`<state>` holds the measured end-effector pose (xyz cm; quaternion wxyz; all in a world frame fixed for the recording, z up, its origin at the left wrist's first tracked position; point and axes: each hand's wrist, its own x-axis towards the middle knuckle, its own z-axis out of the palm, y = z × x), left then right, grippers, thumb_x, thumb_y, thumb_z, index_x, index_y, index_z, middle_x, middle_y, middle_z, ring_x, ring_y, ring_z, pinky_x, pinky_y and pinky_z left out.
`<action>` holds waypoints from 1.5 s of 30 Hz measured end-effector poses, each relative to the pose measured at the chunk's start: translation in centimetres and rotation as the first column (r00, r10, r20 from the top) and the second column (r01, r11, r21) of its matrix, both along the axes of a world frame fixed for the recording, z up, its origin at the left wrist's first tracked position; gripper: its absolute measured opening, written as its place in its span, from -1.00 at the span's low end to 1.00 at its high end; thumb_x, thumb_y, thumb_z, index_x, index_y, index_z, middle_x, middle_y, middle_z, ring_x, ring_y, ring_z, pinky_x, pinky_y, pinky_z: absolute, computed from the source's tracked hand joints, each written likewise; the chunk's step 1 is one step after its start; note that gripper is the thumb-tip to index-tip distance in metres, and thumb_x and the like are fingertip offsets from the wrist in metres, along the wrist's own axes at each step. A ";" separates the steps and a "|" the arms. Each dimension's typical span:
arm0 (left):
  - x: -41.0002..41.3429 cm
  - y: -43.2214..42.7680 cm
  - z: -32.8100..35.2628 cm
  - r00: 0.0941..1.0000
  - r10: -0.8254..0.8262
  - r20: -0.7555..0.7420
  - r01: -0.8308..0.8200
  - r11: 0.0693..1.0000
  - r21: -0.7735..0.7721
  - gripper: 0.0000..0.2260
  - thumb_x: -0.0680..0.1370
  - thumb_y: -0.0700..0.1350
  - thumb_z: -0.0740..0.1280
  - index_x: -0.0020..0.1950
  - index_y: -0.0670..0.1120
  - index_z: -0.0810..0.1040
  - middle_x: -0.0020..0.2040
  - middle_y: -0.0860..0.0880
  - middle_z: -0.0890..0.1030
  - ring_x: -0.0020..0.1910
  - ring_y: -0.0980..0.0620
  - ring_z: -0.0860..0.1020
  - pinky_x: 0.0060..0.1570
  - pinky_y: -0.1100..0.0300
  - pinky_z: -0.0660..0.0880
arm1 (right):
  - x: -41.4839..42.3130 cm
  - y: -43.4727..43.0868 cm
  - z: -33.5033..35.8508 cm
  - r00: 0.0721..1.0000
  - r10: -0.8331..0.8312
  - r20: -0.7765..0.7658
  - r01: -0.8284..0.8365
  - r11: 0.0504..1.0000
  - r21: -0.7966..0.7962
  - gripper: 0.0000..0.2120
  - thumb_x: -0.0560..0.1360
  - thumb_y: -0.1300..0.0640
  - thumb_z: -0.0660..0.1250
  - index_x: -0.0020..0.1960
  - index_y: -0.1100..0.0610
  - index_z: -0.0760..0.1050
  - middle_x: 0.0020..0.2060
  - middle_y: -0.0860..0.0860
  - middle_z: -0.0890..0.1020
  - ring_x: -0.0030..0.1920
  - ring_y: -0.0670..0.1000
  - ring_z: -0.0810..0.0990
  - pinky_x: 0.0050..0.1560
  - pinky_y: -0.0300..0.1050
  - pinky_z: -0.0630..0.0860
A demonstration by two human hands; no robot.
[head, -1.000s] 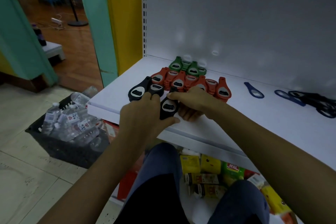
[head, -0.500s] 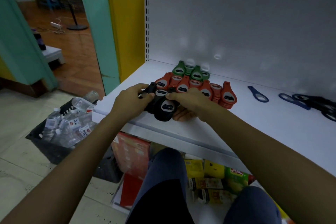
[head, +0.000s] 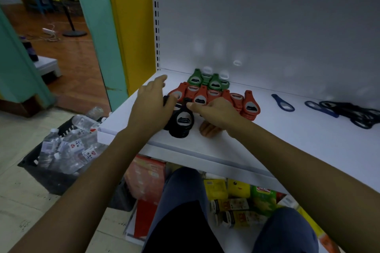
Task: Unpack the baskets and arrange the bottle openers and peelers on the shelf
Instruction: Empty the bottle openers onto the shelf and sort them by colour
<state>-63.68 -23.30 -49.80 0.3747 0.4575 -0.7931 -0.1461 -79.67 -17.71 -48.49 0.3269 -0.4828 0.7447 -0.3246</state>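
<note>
Head: left hand (head: 152,104) flat against black opener stack (head: 182,121), I can't tell if right hand (head: 216,113) grips it — sideways nudge could topple it into red openers (head: 249,106)

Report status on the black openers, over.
Left hand open, resting over the black openers. Right hand thumb at the stack's neck, fingers curled, grip unclear. Red openers stacked close behind; nothing blocking.
</note>
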 end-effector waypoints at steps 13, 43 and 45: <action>-22.0 7.7 1.4 0.809 -0.580 0.093 0.587 0.800 -0.121 -0.53 0.58 -0.06 0.24 0.47 -0.07 0.26 0.34 -0.05 0.46 0.31 -0.07 0.35 0.25 0.00 0.35 | -16.8 12.5 -1.4 0.748 -0.516 -0.418 0.416 0.855 -0.310 -0.65 0.47 -0.20 0.28 0.09 0.01 0.57 0.06 -0.04 0.63 0.09 0.02 0.56 0.03 -0.03 0.52; -39.0 9.0 -4.3 0.685 -0.613 -0.394 0.727 0.603 0.328 -0.73 0.59 -0.19 0.23 0.29 -0.16 0.48 0.07 -0.09 0.62 0.07 -0.07 0.57 0.11 0.13 0.45 | -32.6 12.2 -5.2 0.215 -0.646 -0.732 0.577 0.689 -0.439 -0.71 0.59 0.04 0.17 -0.10 0.19 0.57 -0.09 0.11 0.59 -0.06 0.16 0.51 -0.01 -0.01 0.33; -39.1 9.1 -4.1 0.671 -0.598 -0.438 0.740 0.577 0.345 -0.72 0.61 -0.09 0.20 0.26 -0.16 0.51 0.05 -0.13 0.64 0.05 -0.11 0.58 0.12 0.02 0.49 | -31.9 12.8 -4.8 0.244 -0.762 -0.600 0.551 0.618 -0.561 -0.70 0.60 0.06 0.17 -0.20 0.16 0.53 -0.26 0.08 0.61 -0.27 0.13 0.53 -0.17 -0.05 0.37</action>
